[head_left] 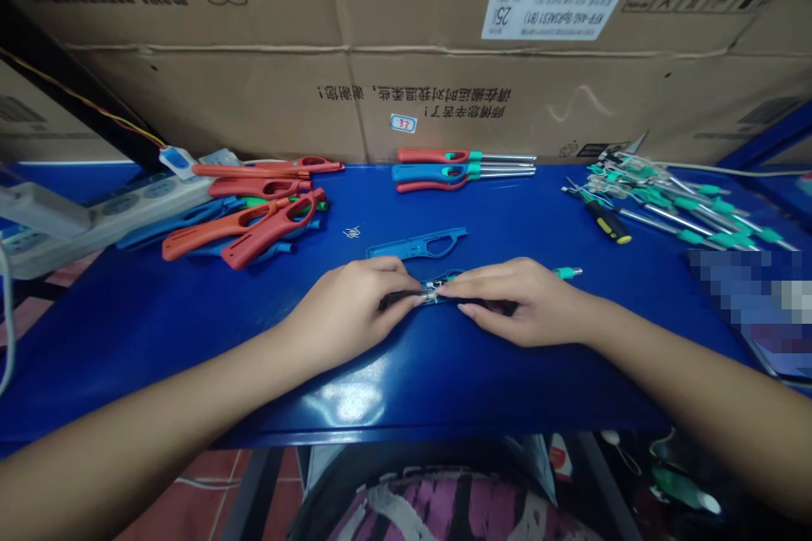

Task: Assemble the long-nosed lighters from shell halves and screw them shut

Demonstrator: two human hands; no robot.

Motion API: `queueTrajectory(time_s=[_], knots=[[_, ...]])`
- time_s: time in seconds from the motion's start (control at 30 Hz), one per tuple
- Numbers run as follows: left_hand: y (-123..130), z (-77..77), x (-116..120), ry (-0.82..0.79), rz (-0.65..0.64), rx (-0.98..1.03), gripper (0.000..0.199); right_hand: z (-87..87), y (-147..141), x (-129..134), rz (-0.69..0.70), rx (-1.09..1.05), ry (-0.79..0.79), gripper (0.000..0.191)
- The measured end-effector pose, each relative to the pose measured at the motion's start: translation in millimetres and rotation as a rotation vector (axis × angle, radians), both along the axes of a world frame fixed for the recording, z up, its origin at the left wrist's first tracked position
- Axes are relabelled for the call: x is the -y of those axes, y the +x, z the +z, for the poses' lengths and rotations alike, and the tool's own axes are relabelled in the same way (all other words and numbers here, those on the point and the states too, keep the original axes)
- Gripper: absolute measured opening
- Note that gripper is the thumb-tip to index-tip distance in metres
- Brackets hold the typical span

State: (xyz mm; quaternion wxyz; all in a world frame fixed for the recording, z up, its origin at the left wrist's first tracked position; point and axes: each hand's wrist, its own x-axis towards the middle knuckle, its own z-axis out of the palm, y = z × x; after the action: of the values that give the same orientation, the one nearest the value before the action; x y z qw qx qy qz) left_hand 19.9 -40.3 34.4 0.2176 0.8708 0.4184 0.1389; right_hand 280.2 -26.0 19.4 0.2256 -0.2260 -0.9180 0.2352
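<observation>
Close to the middle of the blue table, my left hand (364, 296) and my right hand (529, 300) face each other over a half-assembled blue utility lighter (437, 294). Fingers and thumbs of both hands are closed on it, and its small inner parts show in the gap between the fingertips. A green piece with a metal end (569, 272) sticks out beyond my right hand. Much of the lighter is hidden by my fingers. Just behind my left hand lies a loose blue lighter shell half (422, 245) with a trigger opening.
Red, orange and blue shells (272, 228) pile up left, beside a power strip (120, 207). Several lighters with metal tubes (466, 171) lie at the back. Right are tube assemblies (691, 203), a screwdriver (607, 221) and a blurred device (774, 313). Small pins (352, 232) lie mid-table; cardboard (406, 25) stands behind.
</observation>
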Motion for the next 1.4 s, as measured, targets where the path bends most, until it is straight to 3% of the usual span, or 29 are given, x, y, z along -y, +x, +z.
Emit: queueTrajectory(time_s=[0.4, 0.6, 0.83, 0.97, 1.23, 1.33, 1.4], knots=[[1.0, -8.6, -5.7, -0.12, 0.066, 0.175, 0.012, -1.0, 2.6, -1.6, 0.001, 0.069, 0.07, 0.034], [1.0, -6.9, -5.2, -0.121, 0.073, 0.171, 0.015, 0.6, -0.8, 2.6, -0.005, 0.152, 0.2, 0.034], [0.6, -7.8, -4.7, -0.094, 0.056, 0.173, 0.015, 5.0, -1.5, 4.6, -0.119, 0.182, 0.281, 0.033], [1.6, -7.3, -4.1, -0.078, 0.061, 0.143, 0.014, 6.4, 4.4, -2.0, -0.16, 0.243, 0.33, 0.022], [0.4, -3.4, 2.9, 0.073, 0.012, 0.003, 0.018, 9.7, 11.2, -5.9, -0.112, 0.291, 0.136, 0.014], [0.4, -2.6, 7.0, 0.193, 0.029, 0.006, 0.018, 12.2, 13.6, -7.2, -0.121, 0.273, 0.081, 0.011], [1.6, -3.6, 8.8, 0.271, -0.034, 0.013, 0.017, 14.2, 15.4, -8.0, -0.126, 0.276, 0.061, 0.01]])
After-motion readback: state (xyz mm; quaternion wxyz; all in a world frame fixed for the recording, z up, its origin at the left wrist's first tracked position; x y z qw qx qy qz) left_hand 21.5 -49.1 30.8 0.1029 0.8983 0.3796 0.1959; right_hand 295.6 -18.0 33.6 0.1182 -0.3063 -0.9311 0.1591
